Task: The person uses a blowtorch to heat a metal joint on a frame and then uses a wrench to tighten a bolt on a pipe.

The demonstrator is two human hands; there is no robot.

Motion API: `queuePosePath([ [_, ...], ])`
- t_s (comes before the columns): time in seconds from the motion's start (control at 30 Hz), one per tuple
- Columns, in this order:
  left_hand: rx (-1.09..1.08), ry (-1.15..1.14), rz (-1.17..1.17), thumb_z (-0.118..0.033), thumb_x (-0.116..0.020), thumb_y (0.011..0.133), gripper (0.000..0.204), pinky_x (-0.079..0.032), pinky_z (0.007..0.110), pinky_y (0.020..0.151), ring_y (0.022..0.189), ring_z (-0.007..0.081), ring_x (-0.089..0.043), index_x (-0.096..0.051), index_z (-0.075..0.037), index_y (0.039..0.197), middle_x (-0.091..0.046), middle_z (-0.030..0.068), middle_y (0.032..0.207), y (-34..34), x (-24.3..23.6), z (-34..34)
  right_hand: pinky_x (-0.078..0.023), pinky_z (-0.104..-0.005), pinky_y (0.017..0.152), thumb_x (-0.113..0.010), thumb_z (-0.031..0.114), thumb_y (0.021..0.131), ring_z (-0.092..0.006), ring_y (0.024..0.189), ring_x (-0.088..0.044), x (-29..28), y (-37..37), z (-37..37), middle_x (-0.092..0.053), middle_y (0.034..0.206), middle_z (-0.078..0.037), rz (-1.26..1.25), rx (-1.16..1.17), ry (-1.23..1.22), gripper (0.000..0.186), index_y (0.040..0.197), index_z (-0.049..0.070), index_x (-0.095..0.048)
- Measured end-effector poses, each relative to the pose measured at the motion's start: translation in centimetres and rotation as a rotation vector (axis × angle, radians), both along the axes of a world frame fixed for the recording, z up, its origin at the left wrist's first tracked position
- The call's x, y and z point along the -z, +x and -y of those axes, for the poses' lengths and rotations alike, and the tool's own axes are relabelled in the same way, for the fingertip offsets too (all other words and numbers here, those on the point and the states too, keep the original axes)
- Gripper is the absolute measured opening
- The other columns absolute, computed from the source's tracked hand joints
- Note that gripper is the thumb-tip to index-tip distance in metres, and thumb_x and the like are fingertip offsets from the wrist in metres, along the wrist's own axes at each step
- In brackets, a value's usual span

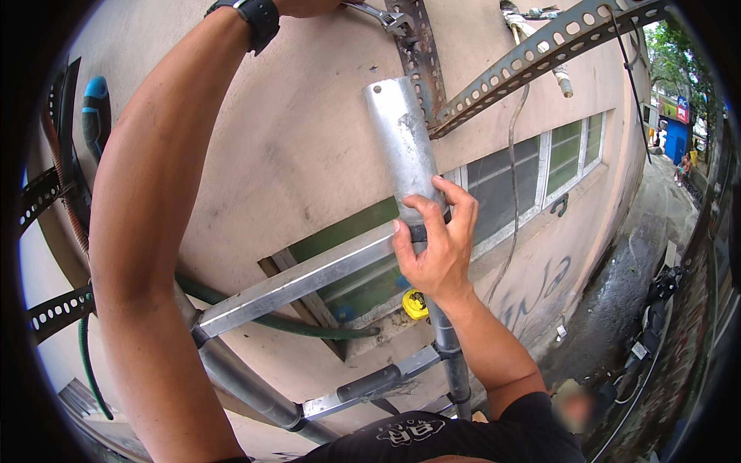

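Observation:
At the top edge my left hand [309, 6] is closed on an adjustable wrench [378, 15], with most of its fingers cut off by the frame. The wrench's jaws [398, 25] lie against a rusty slotted angle bar [419, 54] on the wall. My right hand [440, 251] curls around the lower end of a silver metal tube [403, 147], thumb and fingertips resting on it. This tube stands in line with the right rail of a metal ladder [297, 282]; I cannot tell whether it is part of it.
Another slotted bar [532, 65] juts out at upper right. A blue-and-black tool handle [96, 116] stands left of my forearm. Louvred windows [505, 189], a green hose [285, 320] and a yellow object [415, 305] lie behind the ladder. A street [617, 309] is far below.

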State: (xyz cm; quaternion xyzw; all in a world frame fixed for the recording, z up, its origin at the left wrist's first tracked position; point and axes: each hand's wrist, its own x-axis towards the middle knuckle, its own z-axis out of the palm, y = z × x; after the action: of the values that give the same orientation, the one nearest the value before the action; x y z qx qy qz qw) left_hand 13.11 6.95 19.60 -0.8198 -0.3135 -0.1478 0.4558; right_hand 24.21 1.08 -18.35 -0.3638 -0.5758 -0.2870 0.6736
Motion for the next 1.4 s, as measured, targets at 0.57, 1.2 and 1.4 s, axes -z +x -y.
queuePosePath([
  [0.57, -0.143, 0.015, -0.188, -0.038, -0.054, 0.104, 0.040, -0.050, 0.048, 0.093, 0.102, 0.0393, -0.068, -0.074, -0.003, 0.108, -0.074, 0.0214, 0.109, 3.7, -0.6, -0.3, -0.041, -0.0503, 0.100, -0.076, 0.016, 0.082, -0.0392, 0.117, -0.048, 0.1, 0.2, -0.1, -0.047, 0.132, -0.021, -0.006, -0.028, -0.010, 0.031, 0.111, 0.008, -0.069],
  [1.2, -0.203, 0.197, -0.324, -0.031, -0.054, 0.103, 0.037, -0.055, 0.049, 0.083, 0.092, 0.0419, -0.070, -0.075, -0.001, 0.098, -0.074, 0.0227, 0.098, -0.6, 1.0, -1.3, -0.041, -0.0499, 0.099, -0.076, 0.015, 0.081, -0.0397, 0.115, -0.049, -0.3, -0.6, 0.1, -0.048, 0.131, -0.021, 0.007, -0.061, 0.033, 0.032, 0.112, 0.008, -0.068],
  [1.4, 0.115, -0.123, 0.349, -0.027, -0.050, 0.108, 0.035, -0.058, 0.044, 0.077, 0.082, 0.0309, -0.075, -0.072, 0.000, 0.113, -0.075, 0.0237, 0.090, 0.0, 14.4, -1.2, -0.041, -0.0498, 0.099, -0.076, 0.015, 0.081, -0.0395, 0.115, -0.049, 0.0, 0.3, -0.2, -0.048, 0.131, -0.022, -0.009, -0.004, 0.005, 0.032, 0.112, 0.009, -0.068],
])
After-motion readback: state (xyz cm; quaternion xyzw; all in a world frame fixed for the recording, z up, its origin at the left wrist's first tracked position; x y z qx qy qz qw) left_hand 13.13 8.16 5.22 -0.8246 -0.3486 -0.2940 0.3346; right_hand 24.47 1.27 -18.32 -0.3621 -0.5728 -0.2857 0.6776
